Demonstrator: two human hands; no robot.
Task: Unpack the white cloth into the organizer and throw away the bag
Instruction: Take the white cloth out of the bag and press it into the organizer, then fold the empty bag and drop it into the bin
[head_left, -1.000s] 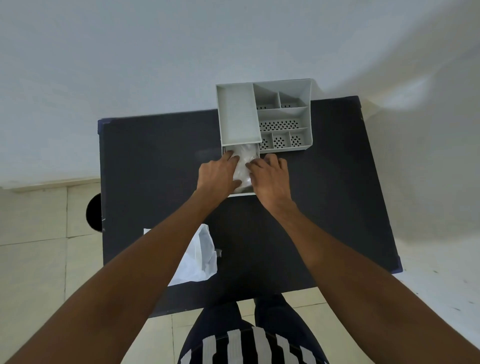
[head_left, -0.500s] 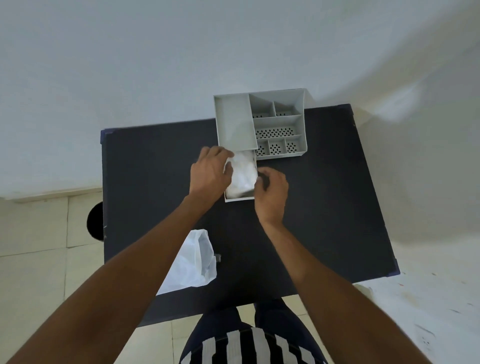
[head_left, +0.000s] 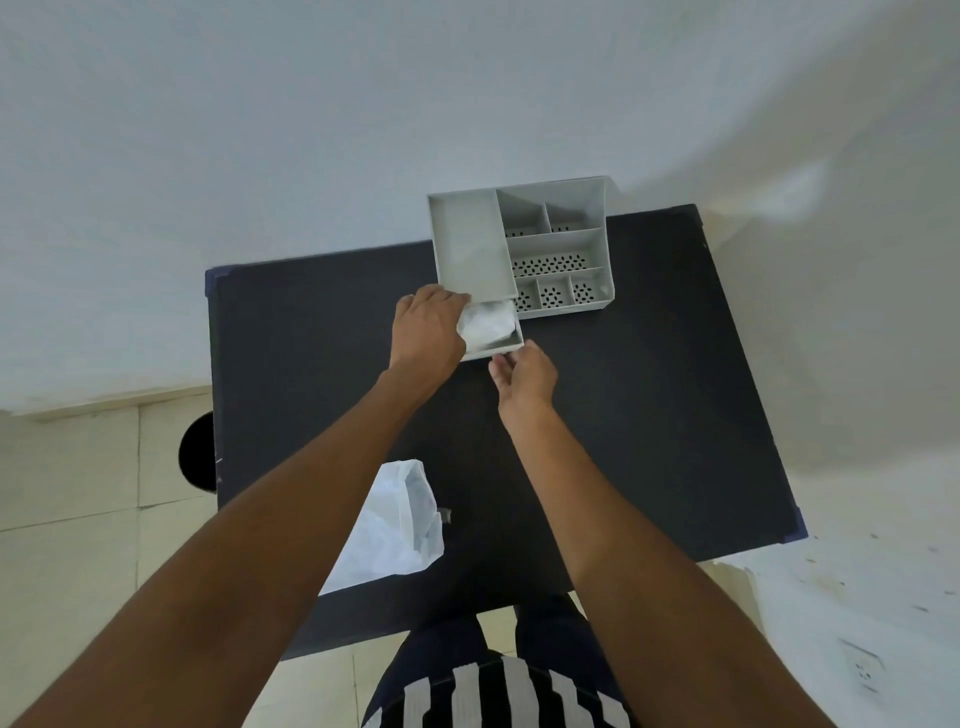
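Observation:
A grey organizer (head_left: 558, 244) with several compartments stands at the table's far edge. Its drawer (head_left: 511, 343) is partly pulled out toward me at the left side, and the white cloth (head_left: 485, 323) lies crumpled inside it. My left hand (head_left: 428, 332) rests on the drawer's left side, fingers touching the cloth. My right hand (head_left: 522, 376) is just in front of the drawer's front wall, fingertips at its edge, holding nothing. The empty white plastic bag (head_left: 395, 525) lies on the table near me, partly hidden under my left forearm.
The black table (head_left: 649, 415) fills the middle of the view, against a white wall. A dark round object (head_left: 197, 449) sits on the tiled floor at the table's left. My striped clothing shows below the near edge.
The drawer has slid partly back into the organizer. My right hand has come off the cloth and dropped to the drawer's front. My left hand has shifted to the drawer's left side.

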